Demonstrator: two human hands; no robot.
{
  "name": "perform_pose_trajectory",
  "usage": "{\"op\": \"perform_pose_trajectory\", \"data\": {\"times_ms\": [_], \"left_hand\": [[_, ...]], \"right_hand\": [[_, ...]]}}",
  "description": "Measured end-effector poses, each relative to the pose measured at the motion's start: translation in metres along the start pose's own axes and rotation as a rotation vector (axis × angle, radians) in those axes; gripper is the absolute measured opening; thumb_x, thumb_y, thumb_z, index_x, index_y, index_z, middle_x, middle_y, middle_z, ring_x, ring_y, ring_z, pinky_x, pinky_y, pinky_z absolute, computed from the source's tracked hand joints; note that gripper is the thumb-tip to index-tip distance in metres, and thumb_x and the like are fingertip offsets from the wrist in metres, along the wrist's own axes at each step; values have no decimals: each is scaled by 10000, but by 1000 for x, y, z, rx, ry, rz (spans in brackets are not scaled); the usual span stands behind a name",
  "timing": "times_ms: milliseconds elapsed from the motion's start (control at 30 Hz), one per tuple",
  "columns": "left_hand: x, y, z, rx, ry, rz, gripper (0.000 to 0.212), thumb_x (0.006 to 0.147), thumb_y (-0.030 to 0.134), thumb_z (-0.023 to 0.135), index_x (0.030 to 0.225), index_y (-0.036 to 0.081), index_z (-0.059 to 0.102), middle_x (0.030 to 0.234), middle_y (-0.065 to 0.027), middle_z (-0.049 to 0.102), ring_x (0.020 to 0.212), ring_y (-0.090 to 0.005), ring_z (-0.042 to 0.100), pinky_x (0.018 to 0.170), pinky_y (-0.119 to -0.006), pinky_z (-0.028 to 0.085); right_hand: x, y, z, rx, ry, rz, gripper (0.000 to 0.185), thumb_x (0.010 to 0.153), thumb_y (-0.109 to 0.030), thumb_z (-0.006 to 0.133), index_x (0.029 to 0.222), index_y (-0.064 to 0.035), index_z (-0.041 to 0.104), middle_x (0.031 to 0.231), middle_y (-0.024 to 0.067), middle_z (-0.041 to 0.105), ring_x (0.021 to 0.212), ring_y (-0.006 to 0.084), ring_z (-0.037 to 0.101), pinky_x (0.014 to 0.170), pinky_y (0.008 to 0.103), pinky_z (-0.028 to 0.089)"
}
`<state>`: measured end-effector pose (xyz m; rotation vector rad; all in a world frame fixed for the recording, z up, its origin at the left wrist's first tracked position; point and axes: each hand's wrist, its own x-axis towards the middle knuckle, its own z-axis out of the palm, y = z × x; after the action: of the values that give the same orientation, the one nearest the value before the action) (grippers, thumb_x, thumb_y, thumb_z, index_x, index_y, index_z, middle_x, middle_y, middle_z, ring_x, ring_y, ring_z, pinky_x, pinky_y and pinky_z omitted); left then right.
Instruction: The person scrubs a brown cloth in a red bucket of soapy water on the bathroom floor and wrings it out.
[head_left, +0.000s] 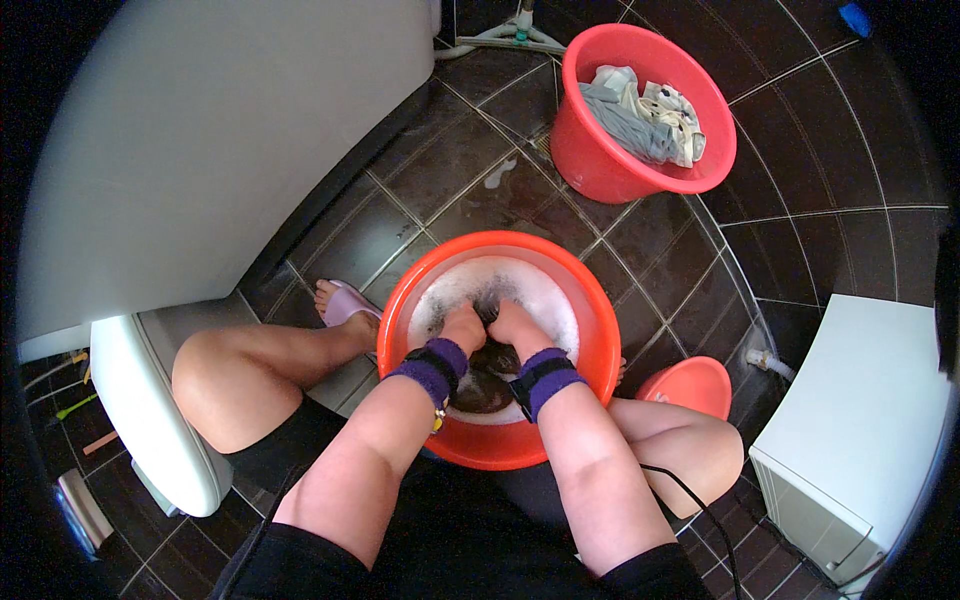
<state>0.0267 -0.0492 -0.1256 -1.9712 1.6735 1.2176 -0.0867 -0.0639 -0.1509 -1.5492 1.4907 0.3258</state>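
An orange-red plastic basin (499, 455) stands in front of me between my knees, holding water and white soap suds (551, 300). Dark cloth (480, 390) lies wet in the water. My left hand (463, 328) and my right hand (514, 324) are close together in the basin, knuckles near each other, gripping a bunched part of the dark cloth. Suds and water hide most of my fingers. Each wrist wears a purple band with a black strap.
A pink-red tub (570, 161) with grey and white patterned clothes (637, 124) stands ahead on the dark floor tiles (480, 195). A small orange-pink basin (694, 382) sits by my right knee, near a white cabinet (855, 375). A toilet-like white rim (150, 405) is at left.
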Motion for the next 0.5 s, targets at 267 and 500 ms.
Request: {"op": "perform_pose_trajectory", "data": {"times_ms": [267,500], "left_hand": [[-27,-10,-26,-186,172,-21,348,774,207,556,1028,-30,571,1085,-245,555,1012,-358,552,879,-412,440],[-56,-25,-33,-698,468,120,400,832,310,471,1025,-20,588,1105,-209,562,1034,-359,524,921,-398,381]], "right_hand": [[-19,26,-16,306,289,-194,393,759,-94,503,1149,-46,503,1127,227,539,1082,361,498,929,389,388],[-79,-8,-16,706,533,-367,343,740,28,383,1039,-42,535,1034,165,554,1022,285,517,927,326,373]]}}
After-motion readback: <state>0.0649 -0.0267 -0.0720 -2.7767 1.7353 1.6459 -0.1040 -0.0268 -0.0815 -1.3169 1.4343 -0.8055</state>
